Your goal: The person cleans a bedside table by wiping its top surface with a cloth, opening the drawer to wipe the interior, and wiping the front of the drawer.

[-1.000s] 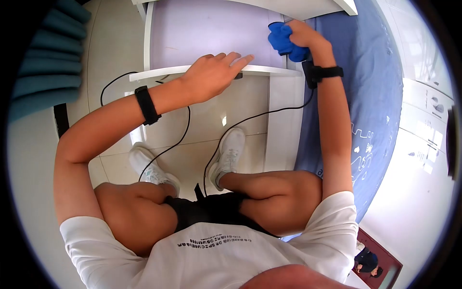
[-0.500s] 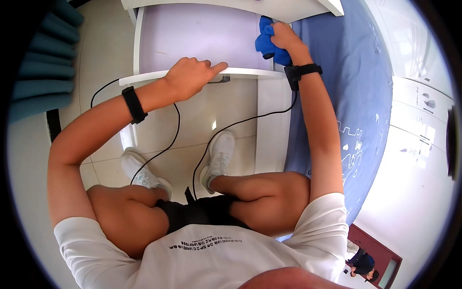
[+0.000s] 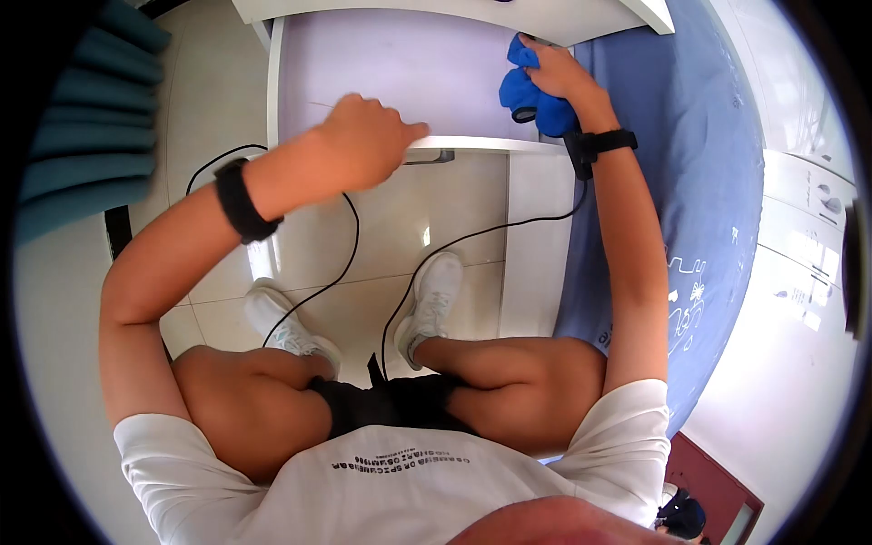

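Observation:
An open white drawer point(image 3: 391, 68) with a pale lilac bottom lies ahead of me. At its right end, my right hand point(image 3: 561, 77) grips a crumpled blue cloth point(image 3: 522, 88); a dark rounded piece shows at the cloth's lower side. Over the drawer's front edge hovers my left hand point(image 3: 363, 141), back toward me, most fingers curled and one digit sticking out to the right. Nothing shows in that hand, though its palm side is hidden. Below the front panel is a dark handle point(image 3: 429, 158).
Black cables point(image 3: 472, 238) run from my wrist straps down across the tiled floor. A bed with a blue sheet point(image 3: 695, 182) stands close on the right. Teal curtains point(image 3: 100, 118) hang at the left. Partly visible at the lower right is another person point(image 3: 681, 516).
My left hand has come up off the drawer's front edge, nearer to me. The right hand keeps the blue cloth at the drawer's right end. The view has shifted slightly.

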`<state>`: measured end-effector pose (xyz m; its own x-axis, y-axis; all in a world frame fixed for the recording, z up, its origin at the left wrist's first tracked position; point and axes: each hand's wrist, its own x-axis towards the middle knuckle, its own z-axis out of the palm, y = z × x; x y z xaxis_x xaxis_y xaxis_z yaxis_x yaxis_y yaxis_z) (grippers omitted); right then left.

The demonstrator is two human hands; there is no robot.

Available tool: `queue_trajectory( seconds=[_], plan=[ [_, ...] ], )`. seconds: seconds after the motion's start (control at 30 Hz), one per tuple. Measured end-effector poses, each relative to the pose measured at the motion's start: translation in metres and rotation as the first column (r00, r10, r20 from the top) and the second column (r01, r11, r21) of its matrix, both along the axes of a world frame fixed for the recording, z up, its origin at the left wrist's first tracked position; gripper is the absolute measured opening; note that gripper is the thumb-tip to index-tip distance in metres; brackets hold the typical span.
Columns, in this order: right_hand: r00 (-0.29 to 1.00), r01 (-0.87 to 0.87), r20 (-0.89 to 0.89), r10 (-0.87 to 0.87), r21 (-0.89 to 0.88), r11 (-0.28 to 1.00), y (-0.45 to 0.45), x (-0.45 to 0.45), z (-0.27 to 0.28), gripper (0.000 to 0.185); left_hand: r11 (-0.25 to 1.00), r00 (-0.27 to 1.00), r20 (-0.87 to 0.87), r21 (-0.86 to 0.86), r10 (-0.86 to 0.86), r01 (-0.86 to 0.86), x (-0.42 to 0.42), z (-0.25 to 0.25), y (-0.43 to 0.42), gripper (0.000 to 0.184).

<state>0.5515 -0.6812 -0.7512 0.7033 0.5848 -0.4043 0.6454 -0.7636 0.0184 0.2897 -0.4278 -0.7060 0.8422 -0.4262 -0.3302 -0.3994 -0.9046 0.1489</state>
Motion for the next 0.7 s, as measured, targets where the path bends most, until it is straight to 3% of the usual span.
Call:
queue_trajectory(
  seconds=[0.03, 0.07, 0.13, 0.2, 0.27, 0.33, 0.4, 0.43, 0.5, 0.53, 0.57, 0.6, 0.63, 0.7],
  plan=[
    [0.995, -0.015, 0.101, 0.007, 0.083, 0.996, 0.000, -0.004, -0.005, 0.055, 1.000, 0.991, -0.132, 0.021, 0.003, 0.000, 0.007, 0.013, 0.008, 0.042],
    [0.980, -0.035, 0.200, 0.003, 0.159, 0.987, -0.002, -0.007, -0.007, 0.058, 1.000, 0.991, -0.133, 0.020, 0.003, 0.000, 0.014, 0.023, 0.018, 0.042],
    [0.984, 0.033, 0.168, -0.058, 0.149, 0.988, 0.007, -0.004, -0.009, 0.060, 0.990, 0.956, -0.257, 0.019, 0.142, -0.142, 0.027, 0.030, 0.045, 0.047],
    [0.984, 0.103, 0.129, -0.120, 0.129, 0.986, 0.014, -0.009, -0.009, 0.061, 0.971, 0.937, -0.264, 0.128, 0.230, -0.202, 0.035, 0.019, 0.075, 0.051],
    [0.961, 0.244, 0.137, -0.239, -0.015, 0.970, 0.024, -0.020, 0.001, 0.059, 0.945, 0.934, -0.195, 0.202, 0.298, -0.259, 0.030, -0.007, 0.112, 0.054],
    [0.975, 0.184, 0.125, -0.182, -0.011, 0.983, 0.023, -0.016, -0.004, 0.059, 0.904, 0.922, -0.119, 0.279, 0.368, -0.325, 0.027, -0.011, 0.132, 0.057],
    [0.988, 0.119, 0.098, -0.119, 0.005, 0.993, 0.019, -0.008, -0.008, 0.059, 0.774, 0.689, -0.353, 0.270, 0.633, -0.573, 0.021, -0.005, 0.147, 0.063],
    [0.993, 0.068, 0.088, -0.074, 0.066, 0.995, 0.013, -0.006, -0.009, 0.059, 0.769, 0.682, -0.356, 0.285, 0.639, -0.572, 0.019, -0.014, 0.160, 0.063],
    [0.996, 0.020, 0.079, -0.031, 0.133, 0.991, 0.006, -0.004, -0.014, 0.058, 0.670, 0.536, -0.574, 0.030, 0.619, -0.742, 0.019, -0.044, 0.192, 0.068],
    [0.987, 0.100, 0.110, -0.115, 0.132, 0.986, 0.005, -0.001, -0.018, 0.058, 0.629, 0.524, -0.613, -0.055, 0.592, -0.775, 0.015, -0.051, 0.200, 0.076],
    [0.970, 0.179, 0.143, -0.199, 0.137, 0.974, 0.007, 0.003, -0.020, 0.058, 0.629, 0.524, -0.605, -0.050, 0.599, -0.776, 0.011, -0.060, 0.207, 0.076],
    [0.970, 0.179, 0.143, -0.198, 0.138, 0.974, 0.010, 0.002, -0.014, 0.058, 0.582, 0.558, -0.618, -0.193, 0.553, -0.790, 0.007, -0.072, 0.208, 0.078],
    [0.987, 0.095, 0.120, -0.106, 0.097, 0.991, 0.013, 0.004, -0.005, 0.057, 0.519, 0.598, -0.619, -0.333, 0.509, -0.787, 0.007, -0.081, 0.212, 0.080],
    [0.996, 0.022, 0.083, -0.026, 0.048, 0.999, 0.006, -0.004, -0.002, 0.056, 0.473, 0.590, -0.659, -0.377, 0.467, -0.796, 0.004, -0.085, 0.207, 0.084]
  ],
)
